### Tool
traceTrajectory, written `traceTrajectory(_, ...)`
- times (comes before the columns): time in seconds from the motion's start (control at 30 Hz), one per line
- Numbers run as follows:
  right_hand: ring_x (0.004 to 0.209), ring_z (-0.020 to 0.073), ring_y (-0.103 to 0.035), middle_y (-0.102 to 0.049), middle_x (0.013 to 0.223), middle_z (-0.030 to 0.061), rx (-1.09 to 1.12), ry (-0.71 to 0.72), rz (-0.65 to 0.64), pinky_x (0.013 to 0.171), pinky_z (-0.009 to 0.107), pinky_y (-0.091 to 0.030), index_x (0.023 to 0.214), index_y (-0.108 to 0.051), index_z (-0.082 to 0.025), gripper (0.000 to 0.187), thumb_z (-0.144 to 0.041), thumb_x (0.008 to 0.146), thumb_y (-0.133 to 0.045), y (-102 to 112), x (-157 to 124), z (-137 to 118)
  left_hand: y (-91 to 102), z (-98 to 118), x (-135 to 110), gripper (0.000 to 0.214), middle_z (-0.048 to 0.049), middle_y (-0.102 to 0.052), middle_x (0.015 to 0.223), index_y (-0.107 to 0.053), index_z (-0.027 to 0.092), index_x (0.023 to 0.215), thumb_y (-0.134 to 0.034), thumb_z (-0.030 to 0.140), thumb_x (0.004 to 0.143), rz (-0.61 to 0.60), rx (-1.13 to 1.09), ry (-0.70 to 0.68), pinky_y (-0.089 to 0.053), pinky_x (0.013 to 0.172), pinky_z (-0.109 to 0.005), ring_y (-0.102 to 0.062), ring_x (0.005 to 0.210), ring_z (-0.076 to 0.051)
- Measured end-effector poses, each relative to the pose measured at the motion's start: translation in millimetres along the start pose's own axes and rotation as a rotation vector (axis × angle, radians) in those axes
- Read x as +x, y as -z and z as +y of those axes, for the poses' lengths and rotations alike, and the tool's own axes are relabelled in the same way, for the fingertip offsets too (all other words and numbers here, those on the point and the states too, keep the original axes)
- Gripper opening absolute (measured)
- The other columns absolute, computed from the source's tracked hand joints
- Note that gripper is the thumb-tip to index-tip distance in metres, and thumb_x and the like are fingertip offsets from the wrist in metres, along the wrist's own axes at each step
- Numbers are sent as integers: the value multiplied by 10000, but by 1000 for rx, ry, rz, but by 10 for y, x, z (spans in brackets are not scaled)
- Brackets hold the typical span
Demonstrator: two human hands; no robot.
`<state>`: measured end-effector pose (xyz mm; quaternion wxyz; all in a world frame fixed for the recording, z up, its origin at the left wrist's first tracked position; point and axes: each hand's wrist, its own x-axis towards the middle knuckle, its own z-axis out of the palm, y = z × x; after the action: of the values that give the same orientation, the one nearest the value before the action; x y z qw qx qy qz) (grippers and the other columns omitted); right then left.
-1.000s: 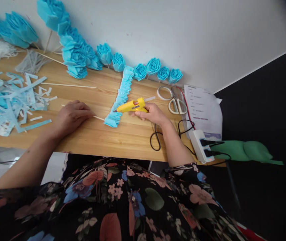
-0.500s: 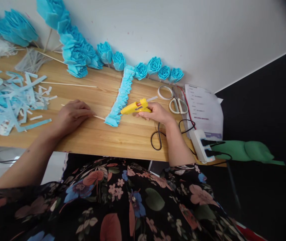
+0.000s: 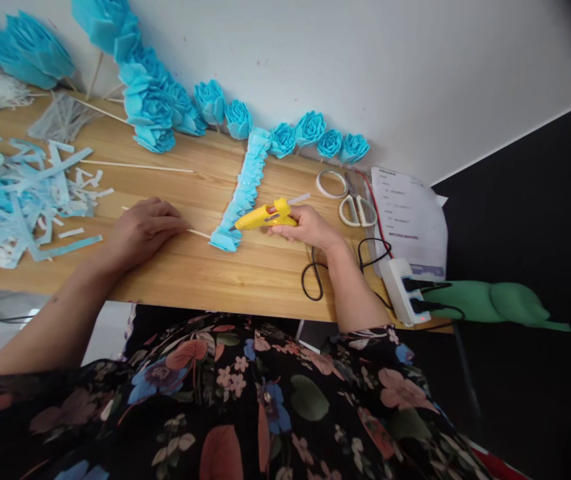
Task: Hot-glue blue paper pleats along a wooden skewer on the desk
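Observation:
My left hand (image 3: pixel 153 230) is closed on a thin wooden stick (image 3: pixel 199 233) lying low over the table. The stick's far end meets the near end of a pleated blue strip (image 3: pixel 245 193), which stretches away across the tabletop. In my right hand (image 3: pixel 310 227) is a yellow glue gun (image 3: pixel 265 215), with a clear glue stick (image 3: pixel 299 199) poking out of its back. Its nozzle is over the strip near the stick's end; whether it touches cannot be made out.
Blue flowers (image 3: pixel 310 128) on sticks line the wall. Blue and white scraps (image 3: pixel 20 200) lie at left. Tape (image 3: pixel 331 183), scissors (image 3: pixel 358 210) and papers (image 3: pixel 410 220) are at right. A black cord (image 3: pixel 310 280) loops near a power strip (image 3: pixel 405 293).
The glue gun in my right hand has shifted slightly left and toward me, over the strip's near end. My left hand has stayed in place with the stick.

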<state>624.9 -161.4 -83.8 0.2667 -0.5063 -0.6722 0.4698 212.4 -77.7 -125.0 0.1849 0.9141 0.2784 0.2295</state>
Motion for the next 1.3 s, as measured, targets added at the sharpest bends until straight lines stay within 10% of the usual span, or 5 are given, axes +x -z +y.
traceTrajectory(1.3, 593, 102, -519, -752, 801, 11, 86, 27, -15, 554, 263, -419, 983, -789, -177, 352, -524, 939, -830, -7, 16, 53, -46, -48, -3, 356, -78, -830, 1020, -897, 219, 1096, -599, 318, 1264, 125, 41, -221, -525, 829, -368, -708, 912, -230)
